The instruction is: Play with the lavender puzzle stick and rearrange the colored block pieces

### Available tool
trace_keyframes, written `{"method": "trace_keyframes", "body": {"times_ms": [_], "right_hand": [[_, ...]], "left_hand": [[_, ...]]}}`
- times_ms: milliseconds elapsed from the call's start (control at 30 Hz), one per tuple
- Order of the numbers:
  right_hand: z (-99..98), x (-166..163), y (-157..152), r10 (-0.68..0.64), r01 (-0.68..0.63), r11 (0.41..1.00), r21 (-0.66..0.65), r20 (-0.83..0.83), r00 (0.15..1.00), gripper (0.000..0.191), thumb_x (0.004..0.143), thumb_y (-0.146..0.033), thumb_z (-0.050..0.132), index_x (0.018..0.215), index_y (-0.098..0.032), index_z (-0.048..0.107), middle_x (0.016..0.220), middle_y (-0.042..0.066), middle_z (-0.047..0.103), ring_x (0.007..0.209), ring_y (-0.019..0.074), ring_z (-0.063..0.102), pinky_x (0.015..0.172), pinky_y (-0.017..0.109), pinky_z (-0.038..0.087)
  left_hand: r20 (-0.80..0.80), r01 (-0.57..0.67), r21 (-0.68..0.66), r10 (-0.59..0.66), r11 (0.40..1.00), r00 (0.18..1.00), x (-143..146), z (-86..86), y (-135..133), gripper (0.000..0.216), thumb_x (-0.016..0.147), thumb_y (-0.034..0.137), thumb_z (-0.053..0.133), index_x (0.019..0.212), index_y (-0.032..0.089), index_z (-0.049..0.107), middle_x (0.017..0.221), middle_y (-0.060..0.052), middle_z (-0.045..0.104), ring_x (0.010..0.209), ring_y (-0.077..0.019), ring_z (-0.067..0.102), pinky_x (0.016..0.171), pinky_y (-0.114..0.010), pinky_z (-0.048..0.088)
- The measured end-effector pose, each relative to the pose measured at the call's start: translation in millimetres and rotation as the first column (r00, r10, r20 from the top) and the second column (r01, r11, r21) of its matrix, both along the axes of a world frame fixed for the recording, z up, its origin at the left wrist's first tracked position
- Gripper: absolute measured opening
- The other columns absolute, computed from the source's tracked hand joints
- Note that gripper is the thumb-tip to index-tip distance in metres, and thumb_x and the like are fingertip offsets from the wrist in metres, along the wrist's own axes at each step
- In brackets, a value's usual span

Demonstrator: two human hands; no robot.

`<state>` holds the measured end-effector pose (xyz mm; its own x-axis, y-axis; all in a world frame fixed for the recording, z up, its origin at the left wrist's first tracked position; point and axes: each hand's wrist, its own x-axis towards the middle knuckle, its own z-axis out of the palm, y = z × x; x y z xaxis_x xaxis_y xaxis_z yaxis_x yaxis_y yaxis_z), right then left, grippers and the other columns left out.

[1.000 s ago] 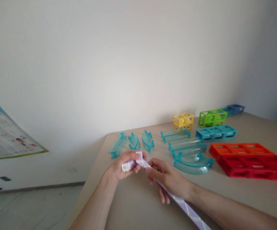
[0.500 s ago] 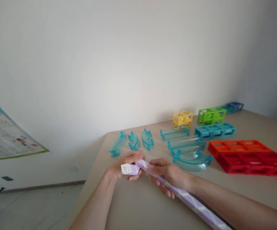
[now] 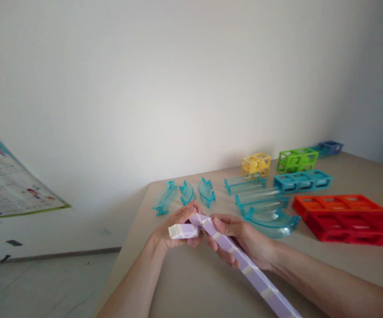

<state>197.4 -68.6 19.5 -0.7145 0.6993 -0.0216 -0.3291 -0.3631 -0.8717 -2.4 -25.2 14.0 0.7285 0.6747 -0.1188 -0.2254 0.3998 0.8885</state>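
Both my hands hold a long lilac strip of linked square frames [image 3: 244,270] above the near left part of the table. My left hand [image 3: 174,223] is closed around its folded end piece [image 3: 181,231], which has a white edge. My right hand [image 3: 240,236] grips the strip just behind the fold, fingers wrapped under it. The rest of the strip runs down to the lower right and out of view.
On the beige table [image 3: 310,260] lie several clear teal curved and straight track pieces [image 3: 267,218], with red and orange grid frames [image 3: 346,214] at the right. Behind stand yellow [image 3: 256,164], green [image 3: 297,160] and teal cube frames [image 3: 302,181]. A poster [image 3: 9,187] leans on the wall at left.
The folded end of the strip has turned in my left hand and my right hand has shifted its grip along the strip. The view moved slightly.
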Motion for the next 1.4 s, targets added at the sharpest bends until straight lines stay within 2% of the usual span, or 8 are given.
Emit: {"method": "trace_keyframes", "body": {"times_ms": [233, 433, 633, 800, 1033, 1133, 1300, 1400], "right_hand": [[-0.1, 0.1, 4.6, -0.066, 0.066, 0.998, 0.003, 0.120, 0.991, 0.057, 0.087, -0.064, 0.039, 0.079, -0.012, 0.060, 0.052, 0.003, 0.062, 0.033, 0.0129, 0.055, 0.029, 0.020, 0.041], [-13.9, -10.7, -2.4, -0.235, 0.220, 0.972, 0.086, 0.255, 0.938, 0.075, 0.079, -0.080, 0.027, 0.062, -0.013, 0.056, 0.040, 0.003, 0.056, 0.030, 0.0153, 0.055, 0.025, 0.020, 0.038], [-14.6, -12.6, -4.6, -0.334, 0.315, 0.941, 0.125, 0.196, 0.922, 0.058, 0.081, -0.070, 0.045, 0.068, -0.014, 0.055, 0.040, -0.001, 0.055, 0.027, 0.0113, 0.049, 0.025, 0.017, 0.033], [-16.5, -17.7, -8.0, -0.349, 0.354, 0.935, -0.025, 0.109, 0.931, 0.056, 0.080, -0.069, 0.045, 0.067, -0.015, 0.054, 0.037, -0.001, 0.053, 0.024, 0.0124, 0.047, 0.022, 0.018, 0.034], [-6.4, -18.5, -6.8, -0.340, 0.351, 0.928, -0.129, 0.099, 0.935, 0.050, 0.088, -0.058, 0.039, 0.069, -0.015, 0.055, 0.037, -0.002, 0.051, 0.023, 0.0108, 0.046, 0.022, 0.016, 0.033], [-6.3, -19.2, -5.0, -0.301, 0.312, 0.941, -0.135, 0.091, 0.949, 0.048, 0.088, -0.058, 0.041, 0.072, -0.015, 0.055, 0.039, -0.003, 0.052, 0.024, 0.0106, 0.046, 0.022, 0.017, 0.034], [-9.7, -19.8, -2.6, -0.280, 0.286, 0.958, -0.035, 0.117, 0.953, 0.036, 0.077, -0.049, 0.064, 0.076, -0.015, 0.052, 0.044, -0.005, 0.054, 0.026, 0.0103, 0.050, 0.024, 0.015, 0.033], [-10.7, -19.5, -0.1, -0.358, 0.366, 0.930, -0.040, 0.131, 0.924, 0.033, 0.079, -0.048, 0.060, 0.082, -0.017, 0.051, 0.043, -0.007, 0.052, 0.025, 0.0111, 0.049, 0.023, 0.016, 0.033]], "left_hand": [[0.089, -0.106, 0.044, 0.102, 0.993, 0.991, 10.4, -2.3, -2.1, 0.025, 0.087, 0.047, 0.052, 0.094, 0.024, 0.047, 0.064, -0.001, 0.064, 0.043, -0.0144, 0.057, 0.039, -0.020, 0.038], [0.162, -0.288, 0.086, 0.272, 0.954, 0.949, 25.0, -4.3, -6.0, 0.030, 0.088, 0.049, 0.048, 0.086, 0.020, 0.050, 0.055, 0.002, 0.058, 0.040, -0.0112, 0.051, 0.039, -0.020, 0.034], [0.221, -0.419, 0.008, 0.407, 0.908, 0.886, 36.7, 2.1, -10.1, 0.023, 0.082, 0.039, 0.060, 0.082, 0.019, 0.048, 0.069, 0.002, 0.060, 0.048, -0.0088, 0.051, 0.041, -0.018, 0.035], [0.247, -0.604, -0.006, 0.586, 0.797, 0.771, 50.4, 4.5, -16.1, 0.027, 0.078, 0.035, 0.065, 0.075, 0.020, 0.042, 0.073, 0.003, 0.062, 0.048, -0.0073, 0.050, 0.045, -0.019, 0.036], [0.259, -0.693, 0.061, 0.659, 0.718, 0.706, 51.0, 1.8, -12.2, 0.021, 0.079, 0.033, 0.065, 0.076, 0.021, 0.048, 0.073, 0.003, 0.062, 0.051, -0.0089, 0.053, 0.046, -0.020, 0.036], [0.266, -0.682, 0.018, 0.654, 0.731, 0.708, 47.5, 3.2, -6.3, 0.023, 0.077, 0.031, 0.067, 0.072, 0.019, 0.048, 0.067, 0.003, 0.060, 0.047, -0.0077, 0.050, 0.043, -0.018, 0.034], [0.269, -0.655, -0.151, 0.669, 0.740, 0.694, 36.4, 6.6, -0.3, 0.021, 0.075, 0.034, 0.067, 0.075, 0.015, 0.057, 0.062, 0.001, 0.058, 0.048, -0.0081, 0.051, 0.044, -0.018, 0.038], [0.352, -0.576, -0.066, 0.559, 0.815, 0.751, 32.6, 3.4, -2.0, 0.036, 0.075, 0.044, 0.066, 0.095, 0.014, 0.062, 0.078, -0.005, 0.064, 0.066, -0.0158, 0.060, 0.058, -0.026, 0.048]]}}
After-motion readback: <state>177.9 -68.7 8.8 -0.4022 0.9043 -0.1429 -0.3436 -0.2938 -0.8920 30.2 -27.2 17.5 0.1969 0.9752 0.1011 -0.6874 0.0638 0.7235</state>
